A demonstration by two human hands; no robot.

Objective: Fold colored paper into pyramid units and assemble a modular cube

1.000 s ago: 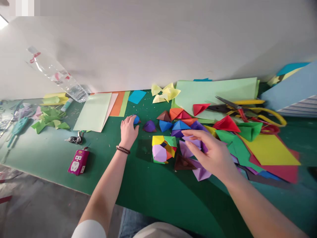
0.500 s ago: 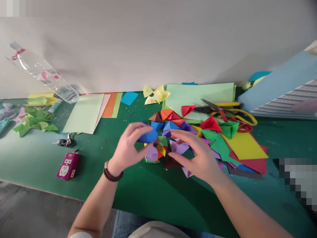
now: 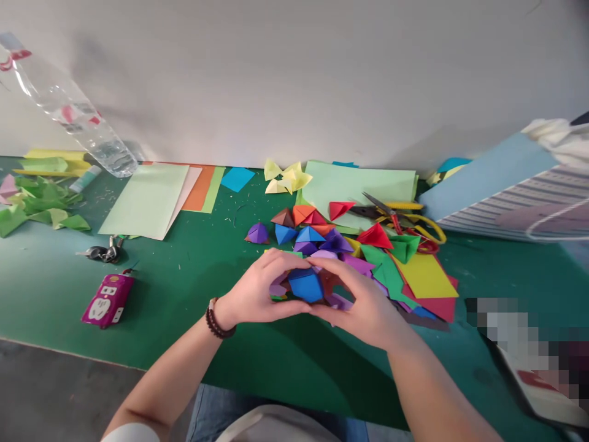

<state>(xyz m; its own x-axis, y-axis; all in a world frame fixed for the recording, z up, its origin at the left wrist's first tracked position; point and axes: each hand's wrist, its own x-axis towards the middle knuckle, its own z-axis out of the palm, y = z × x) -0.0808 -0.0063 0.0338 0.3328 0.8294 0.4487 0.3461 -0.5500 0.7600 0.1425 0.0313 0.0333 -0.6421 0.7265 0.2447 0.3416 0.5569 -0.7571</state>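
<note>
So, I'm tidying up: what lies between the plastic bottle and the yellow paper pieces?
The head view shows a pale green sheet, a pink sheet, an orange sheet, a green sheet and a blue paper square there.

Matt, smooth folded paper on the blue origami module. Clear, glossy plastic in the water bottle. Dull metal blades and shiny yellow plastic handles on the scissors. Bright metal on the keys. Dark, polished round beads on the bracelet. Smooth green rubbery sheeting with a soft sheen on the workbench mat. Woven blue cotton denim in the jeans.
</note>
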